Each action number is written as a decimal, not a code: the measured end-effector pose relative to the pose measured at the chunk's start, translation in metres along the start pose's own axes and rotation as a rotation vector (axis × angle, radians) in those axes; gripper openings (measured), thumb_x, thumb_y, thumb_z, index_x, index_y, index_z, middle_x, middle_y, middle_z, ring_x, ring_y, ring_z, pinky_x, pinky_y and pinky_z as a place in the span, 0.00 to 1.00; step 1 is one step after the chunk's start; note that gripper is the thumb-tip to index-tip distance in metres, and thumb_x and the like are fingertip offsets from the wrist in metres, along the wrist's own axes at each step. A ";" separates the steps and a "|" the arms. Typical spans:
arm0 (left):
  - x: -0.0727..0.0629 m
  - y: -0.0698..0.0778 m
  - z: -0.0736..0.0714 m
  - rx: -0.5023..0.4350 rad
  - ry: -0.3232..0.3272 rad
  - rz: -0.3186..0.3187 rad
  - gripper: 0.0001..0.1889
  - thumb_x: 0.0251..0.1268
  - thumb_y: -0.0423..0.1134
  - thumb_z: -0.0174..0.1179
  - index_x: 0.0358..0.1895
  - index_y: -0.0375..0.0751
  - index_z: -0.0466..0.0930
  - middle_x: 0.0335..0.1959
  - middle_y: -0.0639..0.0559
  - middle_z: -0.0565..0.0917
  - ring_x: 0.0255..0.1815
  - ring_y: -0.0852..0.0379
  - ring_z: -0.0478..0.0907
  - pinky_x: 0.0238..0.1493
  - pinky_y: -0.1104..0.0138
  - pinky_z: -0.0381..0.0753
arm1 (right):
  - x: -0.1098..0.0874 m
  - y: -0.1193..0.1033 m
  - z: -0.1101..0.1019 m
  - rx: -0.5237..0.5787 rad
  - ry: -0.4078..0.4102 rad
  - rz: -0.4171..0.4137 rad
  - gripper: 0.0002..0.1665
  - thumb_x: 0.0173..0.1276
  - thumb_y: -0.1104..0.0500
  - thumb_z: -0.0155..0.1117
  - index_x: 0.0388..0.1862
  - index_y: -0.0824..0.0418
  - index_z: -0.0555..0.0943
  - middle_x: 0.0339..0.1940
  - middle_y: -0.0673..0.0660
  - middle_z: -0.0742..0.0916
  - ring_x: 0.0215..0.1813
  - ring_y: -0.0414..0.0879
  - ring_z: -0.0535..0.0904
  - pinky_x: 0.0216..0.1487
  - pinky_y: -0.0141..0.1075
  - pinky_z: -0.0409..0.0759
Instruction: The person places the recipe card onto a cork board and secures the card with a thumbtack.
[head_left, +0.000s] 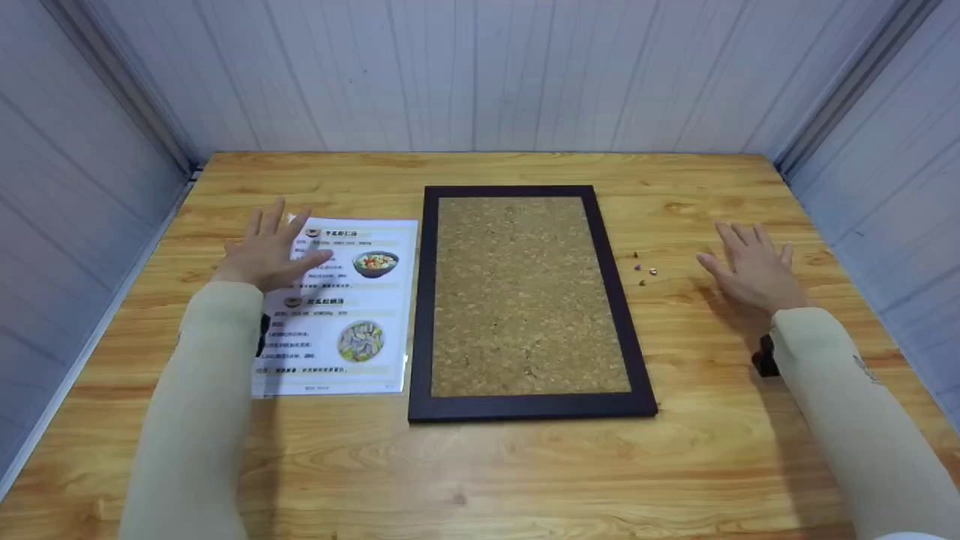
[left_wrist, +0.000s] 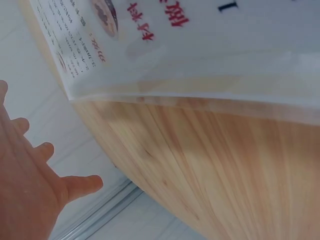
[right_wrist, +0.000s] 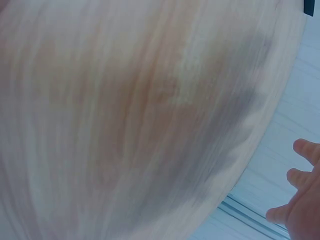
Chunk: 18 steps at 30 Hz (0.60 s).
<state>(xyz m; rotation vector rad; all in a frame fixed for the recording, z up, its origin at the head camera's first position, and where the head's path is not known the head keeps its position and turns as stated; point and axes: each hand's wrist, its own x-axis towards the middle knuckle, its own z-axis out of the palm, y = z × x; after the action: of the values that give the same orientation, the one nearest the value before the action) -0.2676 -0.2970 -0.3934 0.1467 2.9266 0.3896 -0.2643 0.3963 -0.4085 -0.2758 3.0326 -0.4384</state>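
Observation:
My left hand [head_left: 262,253], fingers spread, is over the left edge of a clear-sleeved recipe sheet [head_left: 375,300] printed with text and two food pictures. In the left wrist view the same hand [left_wrist: 25,175] shows spread fingers beside the sheet [left_wrist: 200,60], holding nothing. To the right, my right hand [head_left: 757,270] hovers with fingers apart, its shadow on the wood below. Several small push pins [head_left: 652,271] lie just left of it. Between the hands lies a cork board [head_left: 525,300] in a dark frame. The right wrist view shows part of that hand [right_wrist: 302,200] at its edge.
A wood-grain table [head_left: 457,480] carries everything. Pale panelled walls [head_left: 480,75] close it in at the back and on both sides. The sheet's right edge lies close beside the board's left frame.

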 end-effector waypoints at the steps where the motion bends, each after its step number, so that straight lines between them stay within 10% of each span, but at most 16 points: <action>1: 0.000 0.000 0.000 -0.006 -0.006 -0.006 0.52 0.64 0.77 0.42 0.81 0.52 0.35 0.79 0.36 0.28 0.76 0.27 0.26 0.58 0.22 0.35 | 0.000 0.000 0.000 0.002 -0.002 0.000 0.50 0.76 0.31 0.40 0.82 0.63 0.44 0.77 0.75 0.53 0.76 0.75 0.35 0.58 0.78 0.25; 11: -0.003 -0.004 -0.001 -0.137 -0.001 -0.100 0.48 0.68 0.60 0.59 0.81 0.42 0.44 0.76 0.25 0.44 0.73 0.23 0.44 0.65 0.31 0.51 | 0.002 -0.004 0.002 0.066 -0.078 0.016 0.52 0.76 0.31 0.40 0.80 0.67 0.44 0.75 0.77 0.57 0.73 0.76 0.51 0.66 0.71 0.47; 18: -0.014 0.004 -0.006 -0.306 -0.063 -0.330 0.59 0.59 0.62 0.67 0.79 0.35 0.38 0.74 0.20 0.46 0.71 0.21 0.50 0.65 0.33 0.54 | 0.007 -0.008 0.001 0.086 -0.148 0.035 0.53 0.76 0.31 0.39 0.78 0.73 0.49 0.73 0.79 0.60 0.69 0.75 0.59 0.65 0.69 0.56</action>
<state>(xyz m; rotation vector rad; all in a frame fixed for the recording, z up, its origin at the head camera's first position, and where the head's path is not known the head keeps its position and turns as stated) -0.2546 -0.2965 -0.3840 -0.3533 2.7168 0.7494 -0.2701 0.3871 -0.4070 -0.2387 2.8615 -0.5194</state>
